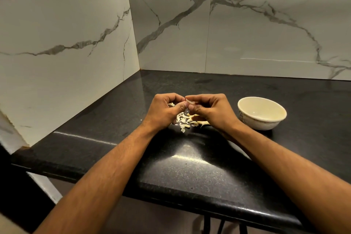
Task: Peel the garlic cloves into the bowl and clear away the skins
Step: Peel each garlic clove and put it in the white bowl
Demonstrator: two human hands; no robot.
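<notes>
Both hands meet over the skin pile: left hand (164, 108) and right hand (210, 108) have fingers curled in, thumbs and forefingers pinched together on a small pale piece (190, 103) between them. It reads as a garlic clove or its skin; too small to tell which. Loose skins and stem bits (185, 120) lie on the black tabletop (190, 157) directly beneath, partly hidden by the hands. Cream bowl (261, 113) sits just right of the right hand, nearer the right side of the tabletop; inside looks bare from this angle, far wall only, so can't confirm. Step looks like mid-peel. To do it well: hold the clove steady with one hand, lift skin from the tip end with a thumbnail, strip in long pieces. Keep working over the existing pile so scraps land in one spot. Check for clinging film before dropping the clove in the bowl. Risk: skins stick to fingers and ride into the bowl.
</notes>
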